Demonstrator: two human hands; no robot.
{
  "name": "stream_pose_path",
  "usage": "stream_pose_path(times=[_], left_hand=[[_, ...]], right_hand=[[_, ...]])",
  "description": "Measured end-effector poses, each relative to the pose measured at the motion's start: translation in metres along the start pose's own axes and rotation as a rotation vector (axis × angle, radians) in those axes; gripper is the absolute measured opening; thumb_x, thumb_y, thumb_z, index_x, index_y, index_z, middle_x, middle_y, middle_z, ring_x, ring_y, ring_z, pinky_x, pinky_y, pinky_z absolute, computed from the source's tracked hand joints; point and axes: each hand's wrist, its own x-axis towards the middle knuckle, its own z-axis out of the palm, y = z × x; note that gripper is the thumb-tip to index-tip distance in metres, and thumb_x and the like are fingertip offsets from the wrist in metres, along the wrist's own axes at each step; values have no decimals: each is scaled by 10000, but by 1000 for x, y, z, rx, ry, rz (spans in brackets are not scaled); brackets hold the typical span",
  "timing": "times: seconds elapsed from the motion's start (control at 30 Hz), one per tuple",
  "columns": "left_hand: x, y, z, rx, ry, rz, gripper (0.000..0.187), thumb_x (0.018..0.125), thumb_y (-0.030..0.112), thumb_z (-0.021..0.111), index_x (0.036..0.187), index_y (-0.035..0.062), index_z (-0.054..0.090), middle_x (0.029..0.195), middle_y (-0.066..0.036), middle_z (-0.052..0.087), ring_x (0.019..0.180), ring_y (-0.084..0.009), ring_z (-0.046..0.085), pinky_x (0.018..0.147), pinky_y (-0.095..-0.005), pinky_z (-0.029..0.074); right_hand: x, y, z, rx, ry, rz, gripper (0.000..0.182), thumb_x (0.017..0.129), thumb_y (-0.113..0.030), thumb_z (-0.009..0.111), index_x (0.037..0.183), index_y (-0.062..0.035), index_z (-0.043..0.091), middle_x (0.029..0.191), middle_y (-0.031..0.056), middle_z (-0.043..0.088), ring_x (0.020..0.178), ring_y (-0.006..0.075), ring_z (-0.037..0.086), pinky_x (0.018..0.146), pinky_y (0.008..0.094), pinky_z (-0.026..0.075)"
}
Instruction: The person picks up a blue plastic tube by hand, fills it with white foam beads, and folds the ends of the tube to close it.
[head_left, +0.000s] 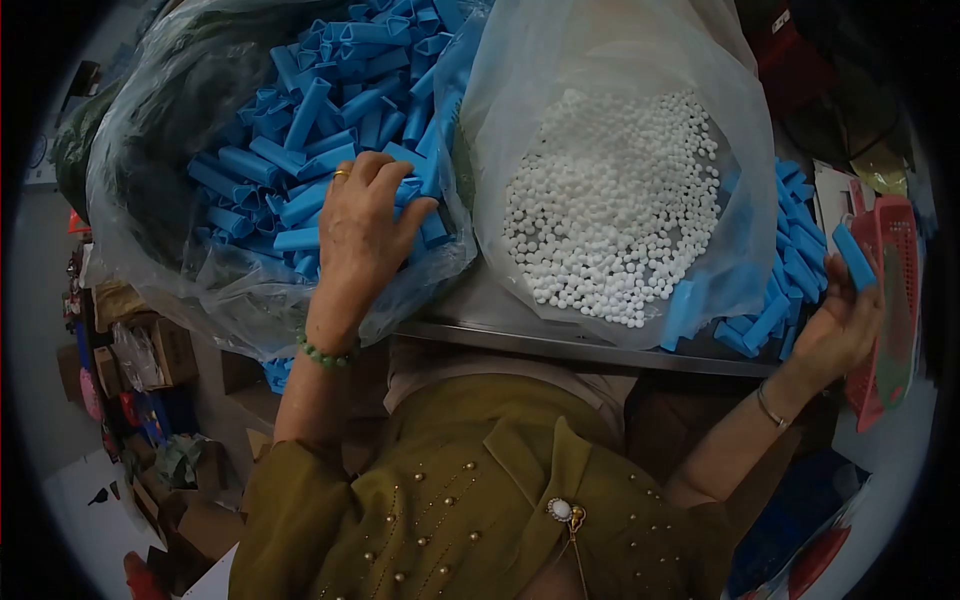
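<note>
Now, at upper left, the left hand (362, 215) rests on folded blue plastic pieces (300, 130) in a clear plastic bag (140, 215), thumb spread from the fingers; whether they grip one cannot be told. At right, the right hand (848, 325) has its fingers clamped on a single blue folded strip (854, 257), near the loose blue heap (795, 265) on the metal bench (560, 345).

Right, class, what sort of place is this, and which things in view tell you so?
Probably a small workshop or packing area: loose blue pieces and small white balls fill open plastic bags on a metal-edged table, with cardboard boxes stored nearby.
</note>
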Motion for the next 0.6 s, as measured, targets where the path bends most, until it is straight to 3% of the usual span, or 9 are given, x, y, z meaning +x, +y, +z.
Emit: stream_pose_path(times=[0.1,0.23,0.3,0.33,0.37,0.4,0.47,0.53,0.6], left_hand=[[-6,-8,17,105,2,-74,190,714,113,760,844,31,650,976,-94,611,940,-308,579,758,-415,483],[-2,-12,8,-18,51,-138,122,743,95,734,802,31,649,974,-96,617,930,-283,580,760,-401,483],[4,-17,-6,-115,159,-160,80,775,69,704,812,28,646,958,-100,628,866,-266,592,742,-381,487],[8,-21,-13,-269,164,-194,46,812,47,679,836,24,648,913,-66,630,780,-187,582,697,-316,476],[11,-21,-23,-268,160,-187,46,812,47,679,836,24,648,913,-66,630,780,-187,582,697,-316,476],[13,-19,-35,-510,103,-288,42,826,42,671,853,18,649,897,-46,620,762,-147,560,679,-286,458],[18,-3,-59,-828,2,-382,50,856,42,653,874,-3,641,887,-11,588,754,-65,491,652,-227,407],[20,17,-72,-873,-33,-296,46,849,32,650,866,-8,634,889,-27,593,755,-78,501,655,-234,411],[21,35,-73,-937,-75,-204,43,842,22,646,857,-13,627,891,-44,598,756,-91,511,658,-240,415]], right_hand=[[10,12,15,-79,29,6,335,1005,-131,440,1280,53,494,1167,211,622,883,258,679,814,359,555],[-21,-19,41,-277,-17,-108,301,989,-77,442,1233,73,536,1084,184,656,812,215,676,754,319,552],[-40,-23,45,-103,-268,-144,245,955,-30,482,1145,56,610,1075,147,655,732,168,649,672,266,531],[-54,-27,55,-103,-261,-141,245,955,-30,482,1145,56,610,1075,147,655,732,168,649,672,266,531],[-70,-32,69,-58,-343,-68,230,924,5,505,1111,44,633,1071,134,654,725,150,633,643,251,516],[-83,-35,81,-12,-425,5,223,893,40,529,1077,32,655,1067,122,653,717,133,618,613,237,500],[-96,-32,92,-34,-521,10,233,854,55,567,1066,25,661,1071,132,651,737,148,627,610,245,503],[-104,-37,103,-66,-617,19,252,816,70,606,1054,18,667,1075,142,648,758,163,636,606,253,506],[-106,-46,114,-63,-729,-112,308,752,44,676,1059,23,659,1061,163,643,799,241,658,627,305,525]])
